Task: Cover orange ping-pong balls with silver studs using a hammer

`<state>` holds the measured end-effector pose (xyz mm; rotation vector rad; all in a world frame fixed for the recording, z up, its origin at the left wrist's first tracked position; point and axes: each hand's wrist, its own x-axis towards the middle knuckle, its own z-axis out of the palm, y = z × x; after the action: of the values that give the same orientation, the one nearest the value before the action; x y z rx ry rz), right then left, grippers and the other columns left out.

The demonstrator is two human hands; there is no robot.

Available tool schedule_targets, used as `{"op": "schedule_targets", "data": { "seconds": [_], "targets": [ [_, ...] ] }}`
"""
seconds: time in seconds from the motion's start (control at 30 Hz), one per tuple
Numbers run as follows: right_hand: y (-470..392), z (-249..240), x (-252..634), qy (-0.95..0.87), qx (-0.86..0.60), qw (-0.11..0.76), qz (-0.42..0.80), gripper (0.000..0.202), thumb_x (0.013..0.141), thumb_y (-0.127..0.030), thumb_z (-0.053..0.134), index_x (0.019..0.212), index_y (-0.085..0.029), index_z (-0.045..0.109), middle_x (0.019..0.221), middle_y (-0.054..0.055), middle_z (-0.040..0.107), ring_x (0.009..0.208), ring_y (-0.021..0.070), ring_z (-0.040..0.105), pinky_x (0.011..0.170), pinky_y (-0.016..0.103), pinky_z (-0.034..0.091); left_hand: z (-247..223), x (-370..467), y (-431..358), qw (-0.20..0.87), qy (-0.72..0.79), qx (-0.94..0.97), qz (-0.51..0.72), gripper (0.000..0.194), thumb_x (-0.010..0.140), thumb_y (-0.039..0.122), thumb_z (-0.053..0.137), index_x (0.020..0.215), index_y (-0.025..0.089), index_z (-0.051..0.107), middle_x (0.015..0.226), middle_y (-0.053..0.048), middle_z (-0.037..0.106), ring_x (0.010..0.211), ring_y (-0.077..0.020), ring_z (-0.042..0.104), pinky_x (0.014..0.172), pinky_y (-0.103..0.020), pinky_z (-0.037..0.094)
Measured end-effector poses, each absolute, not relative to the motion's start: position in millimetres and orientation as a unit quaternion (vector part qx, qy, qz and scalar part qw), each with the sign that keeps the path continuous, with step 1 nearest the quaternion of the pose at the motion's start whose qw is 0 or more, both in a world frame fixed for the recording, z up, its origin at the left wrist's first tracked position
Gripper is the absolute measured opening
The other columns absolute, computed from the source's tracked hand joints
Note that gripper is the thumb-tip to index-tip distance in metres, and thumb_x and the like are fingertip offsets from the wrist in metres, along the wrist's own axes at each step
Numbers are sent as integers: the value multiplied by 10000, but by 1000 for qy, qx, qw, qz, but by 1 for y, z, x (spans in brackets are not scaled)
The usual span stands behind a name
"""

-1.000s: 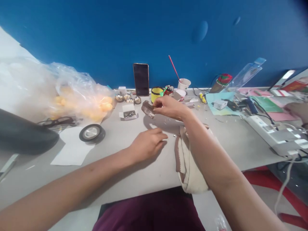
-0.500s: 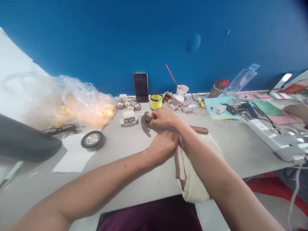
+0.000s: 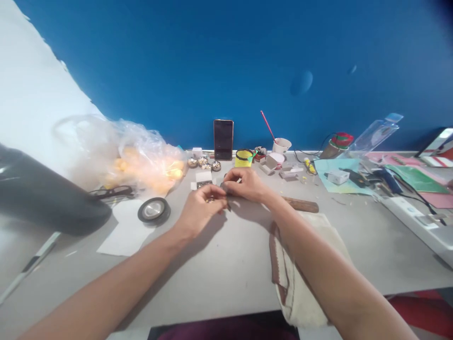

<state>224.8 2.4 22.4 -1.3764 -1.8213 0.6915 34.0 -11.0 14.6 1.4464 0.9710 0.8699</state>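
My left hand [image 3: 203,210] is closed in a pinch just in front of a small white box [image 3: 204,177], and a shiny bit shows by its fingers. Beside it, my right hand [image 3: 247,185] has its thumb and forefinger pinched together. The fingertips of both hands meet over the head of a hammer, which they mostly hide. What either pinch holds is too small to make out. The hammer's wooden handle [image 3: 300,204] lies on the table, partly under my right forearm. A folded cream cloth [image 3: 318,236] is below that forearm.
Several shiny metal balls [image 3: 215,165] sit behind the box. A phone [image 3: 223,140] leans on the wall, near a yellow cup [image 3: 243,159] and a white paper cup [image 3: 282,145]. To the left are black tape [image 3: 163,216], a plastic bag [image 3: 134,146] and a dark cylinder [image 3: 49,193].
My left hand has moved from under my right wrist to the left, up to the hammer head. My right hand stays near the head. Another person's hand at the right edge is gone.
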Motion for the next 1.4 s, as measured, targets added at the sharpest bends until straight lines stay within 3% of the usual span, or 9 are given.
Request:
{"op": "schedule_targets", "data": {
  "seconds": [0.1, 0.2, 0.4, 0.67, 0.8, 0.93, 1.1, 1.27, 1.4],
  "targets": [
    [-8, 34, 210, -712, -471, 367, 370, 182, 812, -319, 714, 912, -170, 747, 818, 19, 734, 728, 139, 645, 657, 238, 466, 19, 21, 3, 685, 416, 445, 398, 355, 582, 180, 848, 851, 160, 617, 716, 4, 680, 603, -141, 631, 597, -278, 484],
    [-14, 37, 199, -715, -471, 319, 407, 233, 808, -369, 740, 917, -163, 754, 763, 14, 728, 647, 121, 605, 593, 229, 436, 14, 19, 5, 717, 398, 408, 402, 427, 542, 167, 895, 874, 144, 628, 769, -16, 711, 620, -122, 632, 594, -252, 484],
    [-9, 25, 196, -672, -455, 348, 469, 134, 780, -280, 741, 825, -154, 754, 726, 1, 722, 661, 113, 601, 602, 217, 429, 7, 16, 3, 767, 397, 337, 376, 339, 620, 79, 836, 904, 135, 660, 691, -12, 689, 596, -110, 640, 564, -202, 501],
    [-8, 10, 191, -635, -458, 388, 487, 151, 791, -303, 751, 755, -163, 708, 689, -9, 677, 586, 94, 553, 557, 219, 430, 7, 12, 6, 775, 401, 281, 399, 129, 770, 23, 681, 856, 116, 658, 728, -51, 701, 600, -120, 671, 592, -211, 573],
    [-5, 8, 193, -594, -476, 412, 501, 228, 789, -372, 765, 747, -173, 661, 608, -26, 623, 502, 91, 523, 474, 214, 403, 5, 11, 6, 778, 400, 284, 392, 26, 837, 136, 675, 851, 120, 660, 711, -51, 672, 551, -126, 634, 496, -211, 515],
    [-2, 10, 198, -546, -473, 453, 522, 297, 746, -427, 814, 732, -169, 668, 603, -13, 640, 474, 88, 518, 460, 218, 428, 4, 9, 4, 802, 366, 260, 393, 123, 820, 236, 687, 842, 116, 677, 743, -70, 664, 622, -149, 643, 542, -244, 528],
    [0, 9, 205, -464, -455, 485, 585, 389, 666, -483, 896, 759, -150, 717, 711, 29, 696, 536, 81, 538, 485, 208, 476, 3, 8, -1, 773, 340, 371, 388, 362, 655, 91, 770, 996, 147, 662, 852, -78, 736, 754, -171, 698, 674, -259, 559],
    [1, 7, 208, -432, -413, 487, 637, 389, 622, -441, 945, 742, -151, 717, 711, 31, 695, 536, 78, 539, 468, 195, 464, 3, 9, -3, 696, 374, 476, 386, 473, 680, 245, 866, 1089, 167, 642, 951, -70, 742, 812, -214, 722, 664, -314, 581],
    [1, 5, 209, -417, -393, 483, 662, 378, 611, -422, 957, 713, -150, 715, 676, 22, 679, 520, 74, 519, 457, 192, 454, 2, 8, -3, 648, 383, 532, 389, 470, 668, 296, 892, 1061, 171, 665, 817, -16, 713, 702, -159, 664, 641, -284, 554]
  ]
}}
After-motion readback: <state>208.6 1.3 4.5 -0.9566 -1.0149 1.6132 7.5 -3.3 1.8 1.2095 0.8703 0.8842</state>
